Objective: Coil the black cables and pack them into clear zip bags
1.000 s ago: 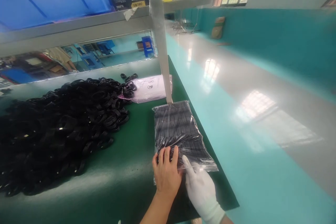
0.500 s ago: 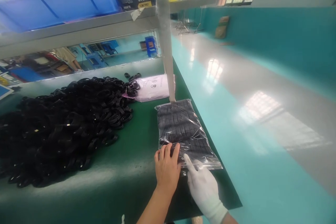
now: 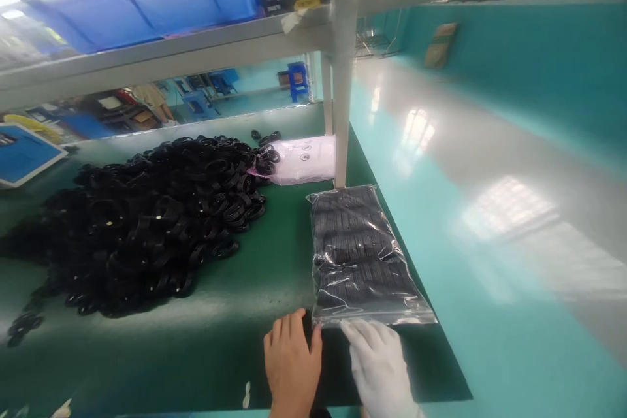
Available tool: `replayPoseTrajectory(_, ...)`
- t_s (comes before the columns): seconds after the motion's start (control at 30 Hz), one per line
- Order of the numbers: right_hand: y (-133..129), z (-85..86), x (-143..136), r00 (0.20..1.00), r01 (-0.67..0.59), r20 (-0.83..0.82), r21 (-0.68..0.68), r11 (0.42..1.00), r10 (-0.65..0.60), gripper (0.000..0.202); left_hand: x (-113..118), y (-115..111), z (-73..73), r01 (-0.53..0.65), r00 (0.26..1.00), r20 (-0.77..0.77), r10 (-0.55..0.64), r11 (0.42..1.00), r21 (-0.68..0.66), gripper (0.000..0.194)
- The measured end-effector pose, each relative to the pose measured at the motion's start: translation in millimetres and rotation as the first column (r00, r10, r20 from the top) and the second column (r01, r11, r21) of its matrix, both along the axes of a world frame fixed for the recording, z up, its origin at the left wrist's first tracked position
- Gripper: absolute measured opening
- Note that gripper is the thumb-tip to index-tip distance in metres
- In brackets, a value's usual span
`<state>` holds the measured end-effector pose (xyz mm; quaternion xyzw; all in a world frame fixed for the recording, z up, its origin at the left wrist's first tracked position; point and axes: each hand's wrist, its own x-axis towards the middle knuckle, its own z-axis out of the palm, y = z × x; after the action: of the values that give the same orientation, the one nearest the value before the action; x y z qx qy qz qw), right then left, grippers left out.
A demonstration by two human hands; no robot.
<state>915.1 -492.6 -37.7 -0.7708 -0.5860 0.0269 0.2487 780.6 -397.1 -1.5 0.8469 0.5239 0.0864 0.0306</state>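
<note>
the bare left hand point(image 3: 291, 362) lies flat on the green table mat point(image 3: 235, 333), fingers loosely together, holding nothing, fingertips just beside the near left corner of the clear plastic bag of black rings point(image 3: 360, 255). the white-gloved right hand point(image 3: 379, 366) rests palm down with fingers spread, its fingertips touching the bag's near edge, perhaps pressing the seal. the bag lies by the table's right edge, below the shelf post point(image 3: 343, 78). a heap of loose black rings point(image 3: 147, 228) spreads to the left, a pink bag point(image 3: 304, 160) beyond.
</note>
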Motion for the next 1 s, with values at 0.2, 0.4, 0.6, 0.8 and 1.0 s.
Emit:
replayPoseTrajectory(0.2, 31, 4.5, -18, 0.996, 0.093, 0.002, -0.142, 0.986, -0.094, 0.033, 9, 6, -8.2, 0.077, 0.996, 0.054, -0.071, 0.992, -0.101, 0.027)
replayPoseTrajectory(0.4, 31, 1.7, -26, 0.992, 0.124, -0.01, -0.106, 0.987, -0.126, 0.031, 5, 8, -10.8, 0.097, 0.993, 0.075, -0.09, 0.99, -0.099, 0.021)
replayPoseTrajectory(0.6, 41, -4.1, -41, 0.993, 0.097, 0.083, -0.173, 0.98, -0.084, 0.048, 0, 12, -22.1, 0.192, 0.973, 0.148, -0.175, 0.976, -0.107, 0.023)
replayPoseTrajectory(0.8, 58, 0.4, -47, 0.976, 0.214, 0.017, -0.227, 0.95, -0.216, 0.039, -2, 16, -28.9, 0.207, 0.966, 0.187, -0.179, 0.968, -0.145, 0.024)
replayPoseTrajectory(1.0, 61, 8.5, -55, 0.907, 0.27, -0.289, -0.163, 0.949, -0.307, 0.038, -2, 23, -26.7, 0.277, 0.955, 0.157, -0.251, 0.944, -0.178, 0.026)
